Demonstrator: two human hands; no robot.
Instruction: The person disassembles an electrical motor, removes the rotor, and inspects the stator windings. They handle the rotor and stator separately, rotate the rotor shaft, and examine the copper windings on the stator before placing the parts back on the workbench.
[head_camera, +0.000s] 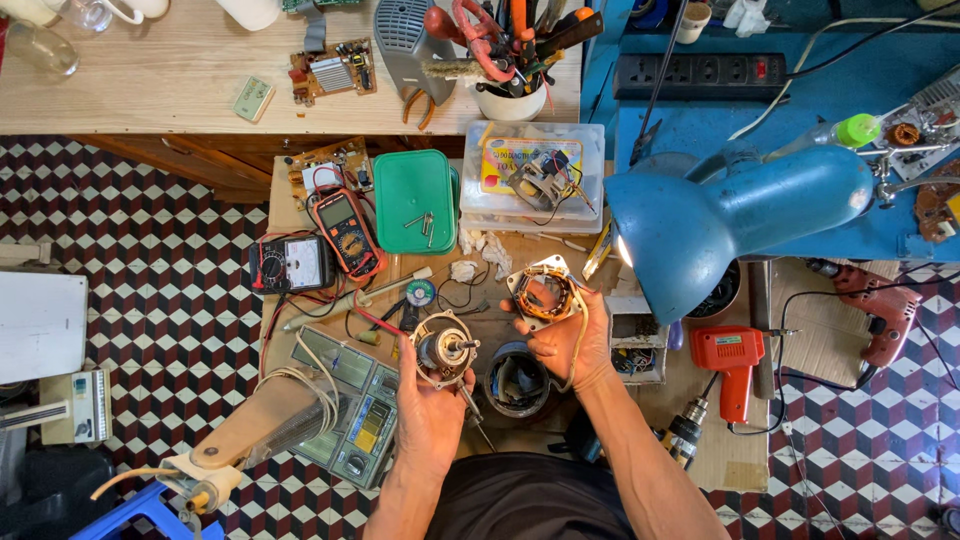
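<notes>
Blue lamp hides bench behind; red drill partly covered.

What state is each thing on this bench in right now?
Left hand: shut on rotor.
Rotor: out of its stator, shaft pointing up.
Right hand: shut on stator.
Stator: held up, copper windings exposed.
Lamp: lit.
Green box: lid on, screws on top.
Clear box: closed.
Red drill: lying down.

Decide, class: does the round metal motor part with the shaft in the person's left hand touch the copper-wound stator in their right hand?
Apart. The head view shows the round metal motor part in the left hand and the copper-wound stator in the right hand, with bench visible between them.
</notes>
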